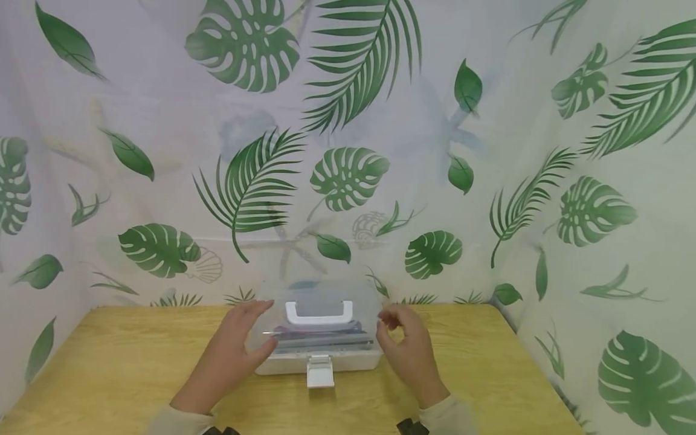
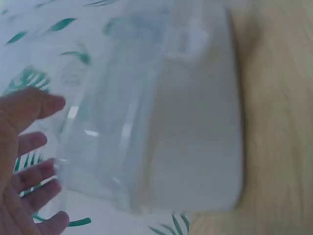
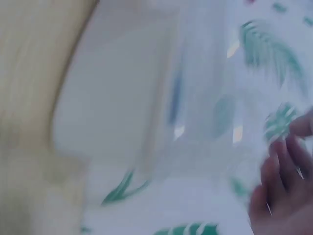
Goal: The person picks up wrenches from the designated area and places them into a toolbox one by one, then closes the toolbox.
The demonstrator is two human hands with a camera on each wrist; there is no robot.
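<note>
A lidded plastic storage box [image 1: 348,362] with a white base stands on the table. Its see-through lid [image 2: 105,132] is over the base and carries a white handle [image 1: 319,320]. On the front, the white latch [image 1: 321,373] hangs down, away from the lid. Dark and purplish items [image 1: 326,335], too blurred to name, show through the lid. My left hand [image 1: 236,344] is at the box's left side, fingers spread beside the lid. At the right side, my right hand [image 1: 408,347] has its fingers loosely bent near the lid. Whether either hand touches it I cannot tell.
The wood-grain table [image 1: 152,350] reaches back to a hanging white cloth [image 1: 370,272] printed with green leaves. More of that cloth [image 1: 587,314] hangs along the right side. The box stands near the table's back edge.
</note>
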